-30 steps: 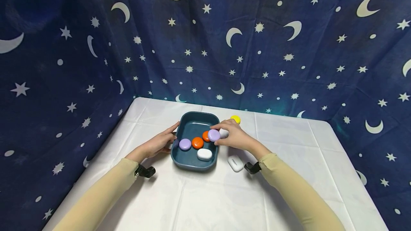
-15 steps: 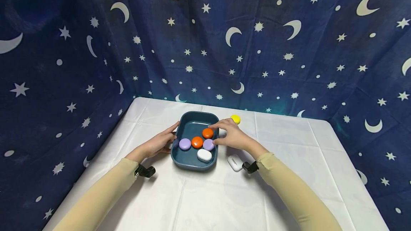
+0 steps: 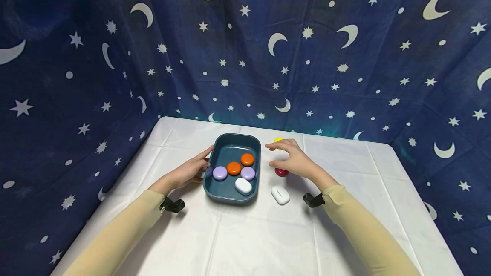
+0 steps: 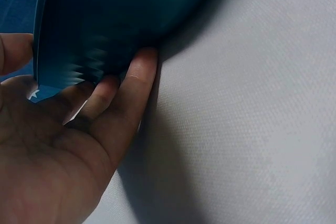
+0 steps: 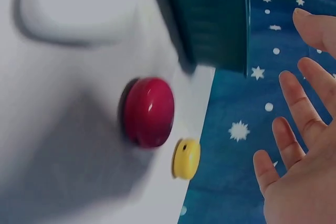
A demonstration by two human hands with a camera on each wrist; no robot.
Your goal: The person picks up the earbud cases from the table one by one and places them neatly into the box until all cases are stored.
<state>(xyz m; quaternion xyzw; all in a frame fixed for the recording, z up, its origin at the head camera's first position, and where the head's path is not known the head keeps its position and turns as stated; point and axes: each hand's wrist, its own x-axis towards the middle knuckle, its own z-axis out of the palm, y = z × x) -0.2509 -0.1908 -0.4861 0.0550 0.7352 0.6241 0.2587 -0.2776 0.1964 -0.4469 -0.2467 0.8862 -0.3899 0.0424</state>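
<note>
A dark teal tray (image 3: 232, 201) stands on the table. In it lie two orange discs (image 3: 234, 168), two lilac discs (image 3: 247, 173) and a white oval case (image 3: 243, 186), all smooth and glossy. My left hand (image 3: 188, 171) is at the tray's left side; in the left wrist view its fingertips (image 4: 143, 61) touch the outer wall. Right of the tray, my right hand (image 3: 293, 159) hovers with spread fingers and nothing between them. Below it sits a round dark red disc (image 3: 281, 173), rounded with a groove in the right wrist view. A yellow disc (image 3: 278, 139) is partly hidden behind the hand.
A second white oval case (image 3: 280, 195) with a small dark mark lies on the white cloth right of the tray. A dark blue curtain (image 3: 245, 50) with moons and stars rises behind the table's back edge and at both sides.
My right hand set a lilac disc into the tray's right side, let go and moved right, over the red disc. The white case in the tray turned slightly. The left hand stayed put.
</note>
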